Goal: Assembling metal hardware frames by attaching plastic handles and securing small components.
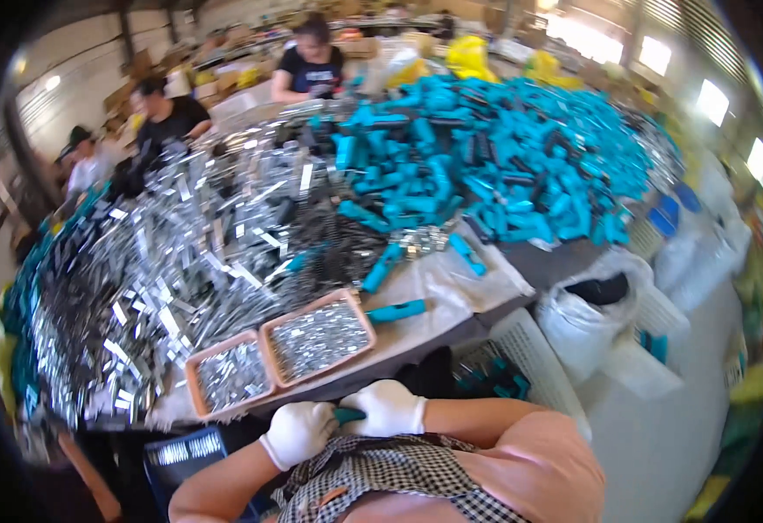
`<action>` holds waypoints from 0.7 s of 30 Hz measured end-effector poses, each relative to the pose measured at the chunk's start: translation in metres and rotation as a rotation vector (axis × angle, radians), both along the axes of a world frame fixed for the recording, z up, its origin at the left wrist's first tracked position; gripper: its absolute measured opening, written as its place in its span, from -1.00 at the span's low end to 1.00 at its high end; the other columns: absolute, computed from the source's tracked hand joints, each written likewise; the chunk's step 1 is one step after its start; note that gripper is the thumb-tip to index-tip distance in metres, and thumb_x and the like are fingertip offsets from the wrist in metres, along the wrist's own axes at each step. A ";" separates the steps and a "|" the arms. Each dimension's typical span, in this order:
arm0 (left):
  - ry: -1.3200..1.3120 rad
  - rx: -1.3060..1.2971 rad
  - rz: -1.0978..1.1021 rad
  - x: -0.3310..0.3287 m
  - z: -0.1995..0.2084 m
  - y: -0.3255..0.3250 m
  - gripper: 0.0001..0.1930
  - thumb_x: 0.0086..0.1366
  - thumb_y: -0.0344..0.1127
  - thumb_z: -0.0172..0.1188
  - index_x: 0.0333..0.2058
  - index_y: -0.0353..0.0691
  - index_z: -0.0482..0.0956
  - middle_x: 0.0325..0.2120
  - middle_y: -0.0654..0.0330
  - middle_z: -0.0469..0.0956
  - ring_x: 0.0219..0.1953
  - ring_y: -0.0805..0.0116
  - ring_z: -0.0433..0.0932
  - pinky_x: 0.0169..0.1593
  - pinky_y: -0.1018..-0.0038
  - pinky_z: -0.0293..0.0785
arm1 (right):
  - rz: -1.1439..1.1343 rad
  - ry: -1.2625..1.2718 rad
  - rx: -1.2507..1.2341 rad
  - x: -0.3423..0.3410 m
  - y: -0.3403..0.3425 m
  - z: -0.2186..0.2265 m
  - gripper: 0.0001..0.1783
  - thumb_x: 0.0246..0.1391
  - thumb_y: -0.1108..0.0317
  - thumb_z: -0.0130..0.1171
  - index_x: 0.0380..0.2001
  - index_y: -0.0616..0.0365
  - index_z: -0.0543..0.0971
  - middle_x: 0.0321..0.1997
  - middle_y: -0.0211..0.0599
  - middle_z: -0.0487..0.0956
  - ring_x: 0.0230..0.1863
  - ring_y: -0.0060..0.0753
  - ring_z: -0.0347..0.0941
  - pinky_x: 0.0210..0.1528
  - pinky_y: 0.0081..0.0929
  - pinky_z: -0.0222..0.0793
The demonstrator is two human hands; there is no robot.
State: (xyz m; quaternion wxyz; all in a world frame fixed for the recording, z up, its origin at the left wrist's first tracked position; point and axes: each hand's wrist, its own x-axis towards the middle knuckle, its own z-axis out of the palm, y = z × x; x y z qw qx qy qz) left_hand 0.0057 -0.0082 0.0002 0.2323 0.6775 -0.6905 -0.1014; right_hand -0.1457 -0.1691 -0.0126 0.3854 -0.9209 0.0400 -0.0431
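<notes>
My left hand (299, 434) and my right hand (388, 407), both in white gloves, meet in front of my checked apron. Between them shows a short stretch of a teal plastic handle (349, 416), with the fingers of both hands closed round it. The rest of it is hidden by the gloves. Just beyond my hands, two orange trays, the left tray (194, 386) and the right tray (371, 336), sit at the table's front edge, full of small shiny metal parts. Another teal handle (397, 311) lies beside the right tray.
Loose metal strips (163, 261) cover the table's left side; a heap of teal handles (521, 166) covers the right. A blue crate (185, 458) stands below at left. At right are a white sack (577, 327) and a bin of teal parts (495, 375). Several people work across the table.
</notes>
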 end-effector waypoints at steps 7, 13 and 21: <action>-0.218 -0.102 -0.121 0.005 -0.005 0.006 -0.82 0.20 -0.22 0.22 -0.39 -0.23 0.57 -0.54 0.07 0.59 -0.46 0.05 0.61 -0.37 0.21 0.53 | 0.027 -0.099 0.016 0.002 0.002 -0.003 -0.60 -0.07 -0.04 0.35 -0.27 0.02 0.69 -0.40 -0.06 0.64 -0.37 0.03 0.60 -0.30 -0.14 0.49; 0.160 -0.161 0.002 0.005 0.000 0.011 -0.80 0.23 -0.23 0.25 -0.33 -0.20 0.47 -0.57 0.09 0.54 -0.50 0.00 0.56 -0.43 0.18 0.47 | 0.015 -0.063 0.057 -0.001 0.005 0.002 -0.55 -0.06 -0.06 0.34 -0.23 0.04 0.68 -0.39 -0.05 0.65 -0.36 0.03 0.60 -0.28 -0.15 0.51; 0.169 -0.770 0.259 0.012 0.054 0.003 -0.87 0.11 -0.51 0.34 -0.37 -0.28 0.55 -0.40 0.10 0.59 -0.40 0.21 0.56 -0.36 0.36 0.50 | -0.265 0.126 0.879 0.015 -0.011 0.021 -0.70 0.01 0.33 0.15 -0.24 0.33 0.61 -0.44 -0.15 0.63 -0.43 -0.42 0.54 -0.32 -0.43 0.46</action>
